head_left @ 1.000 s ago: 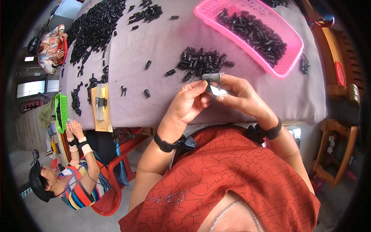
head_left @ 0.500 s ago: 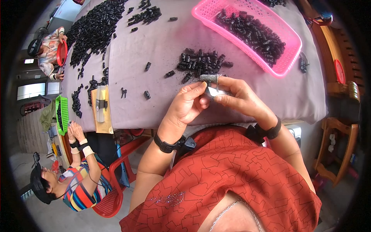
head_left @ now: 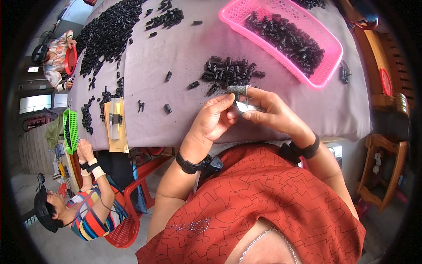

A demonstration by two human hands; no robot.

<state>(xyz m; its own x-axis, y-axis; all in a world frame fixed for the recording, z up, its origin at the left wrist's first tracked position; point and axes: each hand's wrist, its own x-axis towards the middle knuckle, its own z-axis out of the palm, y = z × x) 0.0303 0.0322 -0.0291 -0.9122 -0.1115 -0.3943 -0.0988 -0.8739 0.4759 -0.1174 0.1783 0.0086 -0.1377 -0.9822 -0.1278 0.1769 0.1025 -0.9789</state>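
My left hand (head_left: 212, 118) is closed in a pinch, thumb and fingers meeting at a small dark piece mostly hidden between the two hands. Opposite it, my right hand (head_left: 281, 112) grips a small shiny metal blade (head_left: 244, 106) between thumb and fingers. A grey sheath (head_left: 237, 89) covers the tip of my right index finger. Just beyond my fingertips lies a small heap of short black cylindrical parts (head_left: 231, 70), with dark crumbs scattered round it.
A pink basket (head_left: 327, 75) holding many black parts stands at the far right. A large black heap (head_left: 107, 35) spreads over the far left. Nearer are a clear tube (head_left: 115, 127) on a tan board and a green basket (head_left: 73, 132). Two co-workers sit at the left.
My right hand and the blade have shifted very slightly against the left fingertips. Both hands keep their grips.
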